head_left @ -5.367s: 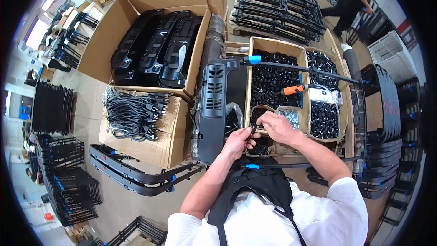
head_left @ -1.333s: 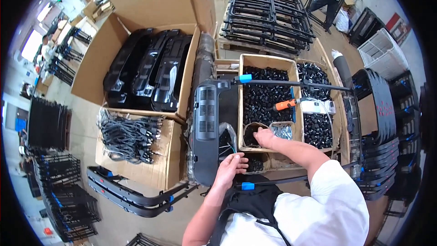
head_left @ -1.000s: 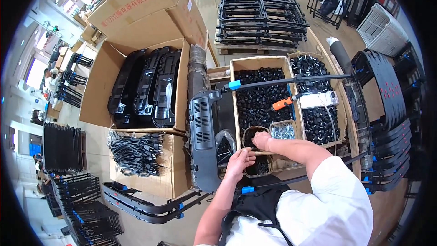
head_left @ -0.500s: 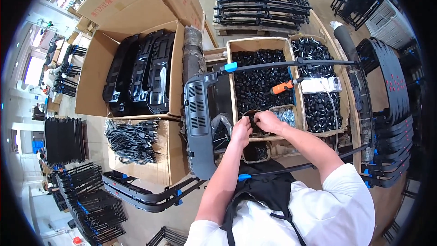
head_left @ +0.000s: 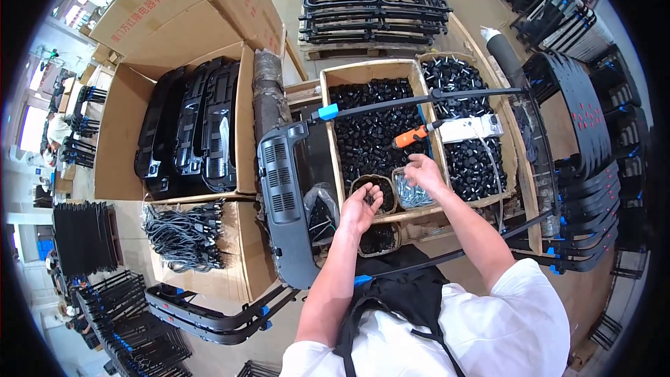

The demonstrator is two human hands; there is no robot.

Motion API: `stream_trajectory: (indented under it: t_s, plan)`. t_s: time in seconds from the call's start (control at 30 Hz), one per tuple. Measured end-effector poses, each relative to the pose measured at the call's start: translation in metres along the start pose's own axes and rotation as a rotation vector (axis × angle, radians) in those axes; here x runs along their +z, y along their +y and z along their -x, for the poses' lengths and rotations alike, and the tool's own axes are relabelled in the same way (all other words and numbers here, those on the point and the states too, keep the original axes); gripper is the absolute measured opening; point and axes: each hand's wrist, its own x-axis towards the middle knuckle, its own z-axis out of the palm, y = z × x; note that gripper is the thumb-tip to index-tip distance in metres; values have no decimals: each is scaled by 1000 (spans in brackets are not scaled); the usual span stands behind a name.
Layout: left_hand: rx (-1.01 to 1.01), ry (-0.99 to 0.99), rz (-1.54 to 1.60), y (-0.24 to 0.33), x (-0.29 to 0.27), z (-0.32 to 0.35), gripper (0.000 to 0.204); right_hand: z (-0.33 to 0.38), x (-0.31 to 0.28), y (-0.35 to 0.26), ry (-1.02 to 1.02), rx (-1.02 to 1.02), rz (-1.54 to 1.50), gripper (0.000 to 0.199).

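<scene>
My left hand (head_left: 359, 210) is turned palm up beside a small round tub of dark parts (head_left: 386, 200), its fingers curled inward. Whatever lies in that cupped hand is too small to make out. My right hand (head_left: 426, 173) hovers over a tub of silver screws (head_left: 413, 197), fingers bent but apart, with nothing visible between them. A black tubular frame (head_left: 380, 103) with blue clips spans the bins in front of me. At its left end sits a black vented plastic panel (head_left: 285, 199).
An orange-handled power screwdriver (head_left: 410, 137) rests over a wooden bin of black knobs (head_left: 366, 126), near a white box (head_left: 466, 128). To the left stand a carton of black panels (head_left: 112, 146) and bundled cables (head_left: 183, 237). Stacked frames (head_left: 377, 0) lie beyond; curved black parts (head_left: 583, 126) stand right.
My hands have come apart from the dark-parts tub. The right has moved over the screws, and the left has turned palm up. The whole view has shifted slightly.
</scene>
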Motion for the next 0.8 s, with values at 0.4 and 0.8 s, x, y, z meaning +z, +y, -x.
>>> stream_trajectory:
  t_s: [0.4, 0.8]
  plan:
    - [111, -69, -170, -10, -1, 66, 19, -109, 44, 27, 471, -209, -12, 43]
    - [125, -57, 73, 8, -6, 83, 28, -98, 61, 4, 340, -259, -11, 53]
